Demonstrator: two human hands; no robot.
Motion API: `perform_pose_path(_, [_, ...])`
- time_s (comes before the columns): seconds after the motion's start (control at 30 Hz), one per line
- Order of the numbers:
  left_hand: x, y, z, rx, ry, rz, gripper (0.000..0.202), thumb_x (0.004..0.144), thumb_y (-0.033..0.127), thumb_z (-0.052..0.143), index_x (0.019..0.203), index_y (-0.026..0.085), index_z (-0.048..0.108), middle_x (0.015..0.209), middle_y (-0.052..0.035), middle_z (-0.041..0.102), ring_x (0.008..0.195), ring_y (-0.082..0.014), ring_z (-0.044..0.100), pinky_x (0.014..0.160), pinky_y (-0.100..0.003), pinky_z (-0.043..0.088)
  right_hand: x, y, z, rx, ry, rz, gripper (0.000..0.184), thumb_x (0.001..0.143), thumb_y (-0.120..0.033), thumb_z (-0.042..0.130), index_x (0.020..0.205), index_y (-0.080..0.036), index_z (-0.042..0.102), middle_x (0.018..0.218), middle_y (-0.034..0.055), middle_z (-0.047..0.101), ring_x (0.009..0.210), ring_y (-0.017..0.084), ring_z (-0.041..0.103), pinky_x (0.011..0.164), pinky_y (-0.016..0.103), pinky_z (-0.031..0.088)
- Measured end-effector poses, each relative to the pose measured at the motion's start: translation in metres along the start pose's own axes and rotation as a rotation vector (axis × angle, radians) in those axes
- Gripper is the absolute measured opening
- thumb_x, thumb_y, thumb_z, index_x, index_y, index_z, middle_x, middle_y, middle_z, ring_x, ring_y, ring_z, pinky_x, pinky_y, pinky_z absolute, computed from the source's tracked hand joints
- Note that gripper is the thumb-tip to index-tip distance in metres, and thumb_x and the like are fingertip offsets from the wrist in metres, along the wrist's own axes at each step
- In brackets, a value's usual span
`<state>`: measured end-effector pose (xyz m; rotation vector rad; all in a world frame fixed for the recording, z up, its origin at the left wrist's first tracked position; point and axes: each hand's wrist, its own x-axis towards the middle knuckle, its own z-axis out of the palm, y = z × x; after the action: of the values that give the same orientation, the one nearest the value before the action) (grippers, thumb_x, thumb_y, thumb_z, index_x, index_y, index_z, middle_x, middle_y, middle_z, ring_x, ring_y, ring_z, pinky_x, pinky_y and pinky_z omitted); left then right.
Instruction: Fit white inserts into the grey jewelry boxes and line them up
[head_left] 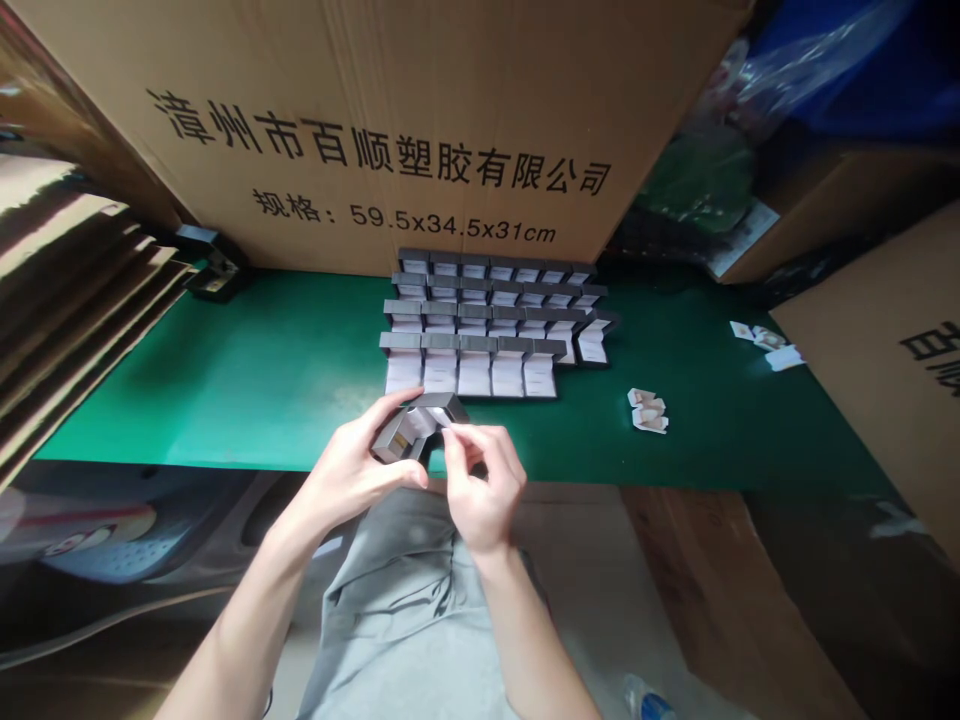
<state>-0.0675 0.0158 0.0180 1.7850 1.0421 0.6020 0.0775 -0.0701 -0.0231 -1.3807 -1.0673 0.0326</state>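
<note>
My left hand grips a small dark grey hinged jewellery box from its left side, thumb below and fingers above. The box is tilted with its lid raised, and a pale lining shows inside. At the box's right side, the thumb and forefinger of my right hand are pinched together by the white inner face. Whatever lies between those fingertips is too small to make out. Just beyond my hands, several similar open boxes with white insides stand in close rows on the green table.
A large printed carton rises behind the rows. Small white folded pieces lie to the right on the green table, with more white pieces farther off. Stacked cardboard borders the left, another carton the right.
</note>
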Motion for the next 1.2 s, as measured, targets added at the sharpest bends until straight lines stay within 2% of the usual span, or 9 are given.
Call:
perform_pose_path(0.1, [0.0,0.001,0.0,0.022,0.004,0.026,0.087,0.063,0.051,0.093,0.14,0.02,0.066,0.114,-0.0059,0.078,0.099,-0.0301,0.073,0.084,-0.034,0.061,0.0,0.0,0.0,0.033,0.013,0.092,0.01,0.1,-0.023,0.068,0.091,-0.02,0.067,0.077,-0.0009,0.065,0.062,0.01,0.061,0.057,0.02,0.055])
perform_pose_path(0.2, [0.001,0.0,-0.001,0.023,-0.006,0.035,0.089,0.061,0.056,0.093,0.139,0.02,0.067,0.119,-0.0079,0.078,0.106,-0.0337,0.074,0.091,-0.037,0.061,0.002,0.0,0.0,-0.007,0.031,0.101,0.006,0.099,-0.024,0.068,0.095,-0.02,0.066,0.077,-0.0024,0.059,0.061,0.009,0.057,0.056,0.02,0.053])
perform_pose_path(0.23, [0.001,-0.001,-0.001,0.021,-0.014,0.035,0.09,0.061,0.058,0.093,0.139,0.021,0.067,0.121,-0.0085,0.078,0.109,-0.0347,0.073,0.094,-0.038,0.061,0.002,0.0,0.0,-0.025,0.036,0.086,0.003,0.099,-0.024,0.068,0.099,-0.02,0.067,0.079,-0.0016,0.06,0.062,0.009,0.056,0.056,0.021,0.053])
perform_pose_path(0.37, [0.001,-0.006,-0.001,-0.005,-0.044,0.053,0.093,0.061,0.064,0.094,0.139,0.021,0.069,0.127,-0.0104,0.078,0.116,-0.0364,0.073,0.1,-0.039,0.059,0.007,-0.001,-0.002,-0.07,0.028,0.037,0.018,0.098,-0.021,0.065,0.115,-0.021,0.071,0.099,0.0063,0.066,0.07,0.012,0.06,0.059,0.023,0.057])
perform_pose_path(0.47, [0.001,-0.009,-0.001,-0.024,-0.05,0.069,0.093,0.063,0.066,0.092,0.14,0.02,0.068,0.125,-0.0108,0.078,0.111,-0.0354,0.074,0.097,-0.038,0.06,0.009,-0.001,-0.003,-0.064,-0.016,0.044,0.022,0.098,-0.02,0.063,0.118,-0.02,0.072,0.106,0.0093,0.071,0.074,0.014,0.064,0.063,0.026,0.06])
perform_pose_path(0.57, [0.001,-0.01,-0.002,-0.021,-0.068,0.07,0.094,0.064,0.067,0.092,0.141,0.02,0.067,0.125,-0.0108,0.078,0.109,-0.0352,0.074,0.094,-0.038,0.06,0.01,0.001,-0.006,-0.053,-0.083,0.082,0.025,0.097,-0.02,0.062,0.12,-0.019,0.073,0.101,0.0077,0.076,0.07,0.014,0.065,0.067,0.027,0.061])
perform_pose_path(0.7, [0.0,-0.01,-0.002,-0.018,-0.097,0.066,0.092,0.065,0.066,0.092,0.142,0.022,0.067,0.127,-0.0109,0.077,0.11,-0.0357,0.073,0.095,-0.039,0.06,0.01,0.002,-0.006,-0.022,-0.118,0.136,0.028,0.097,-0.021,0.061,0.122,-0.018,0.073,0.1,0.0072,0.08,0.065,0.013,0.068,0.065,0.025,0.062])
perform_pose_path(0.93, [-0.002,-0.009,-0.002,-0.014,-0.165,0.075,0.084,0.076,0.063,0.085,0.146,0.022,0.064,0.119,-0.0107,0.077,0.104,-0.0322,0.072,0.087,-0.036,0.059,0.012,0.004,-0.008,0.015,-0.136,0.163,0.031,0.098,-0.029,0.067,0.126,-0.019,0.073,0.114,0.0101,0.082,0.092,0.018,0.079,0.069,0.023,0.065])
perform_pose_path(1.2, [-0.002,-0.006,-0.005,0.027,-0.219,0.075,0.079,0.079,0.06,0.083,0.145,0.021,0.064,0.124,-0.0112,0.076,0.101,-0.0294,0.071,0.084,-0.034,0.058,0.014,0.002,-0.014,0.042,-0.236,0.232,0.031,0.1,-0.032,0.066,0.129,-0.021,0.073,0.107,0.0057,0.084,0.088,0.018,0.08,0.071,0.023,0.065])
